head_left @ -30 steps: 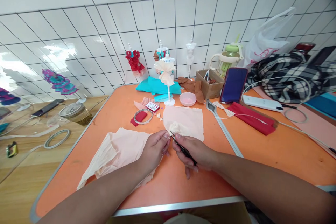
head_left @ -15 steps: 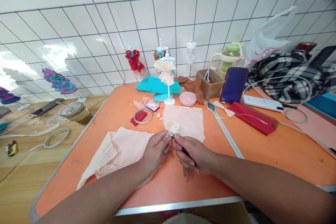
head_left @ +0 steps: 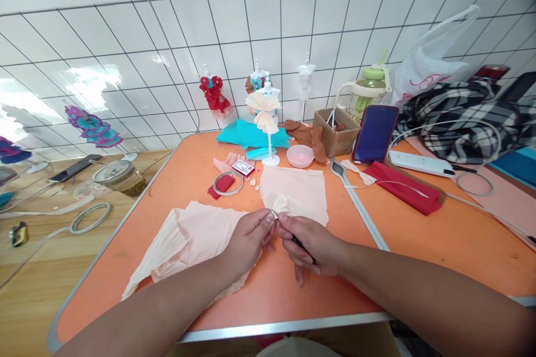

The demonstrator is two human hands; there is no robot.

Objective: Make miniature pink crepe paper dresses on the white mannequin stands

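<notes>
Near the table's middle, my left hand (head_left: 251, 237) pinches a small cream piece, mostly hidden by the fingertips. My right hand (head_left: 312, 242) is closed around a thin dark tool (head_left: 298, 243), whose tip meets that piece at my left fingertips. Just behind the hands, a gathered cream bit (head_left: 282, 203) shows over a flat pale pink sheet (head_left: 301, 184). A larger crumpled cream sheet (head_left: 196, 234) lies under and left of my left hand. Farther back stands a small white dress form (head_left: 270, 142) wearing ruffled cream material.
A pink bowl (head_left: 300, 157), a tape ring (head_left: 228, 183), a cardboard box (head_left: 337, 134) and a phone (head_left: 376, 134) stand or lie behind. Right are grey-white strips (head_left: 364, 215) and folded red material (head_left: 404, 187). A glass jar (head_left: 119, 175) is on the left wooden surface.
The view has shifted very slightly. Both hands stay together in nearly the same place, and the dark tool's tip has moved slightly at the left fingertips.
</notes>
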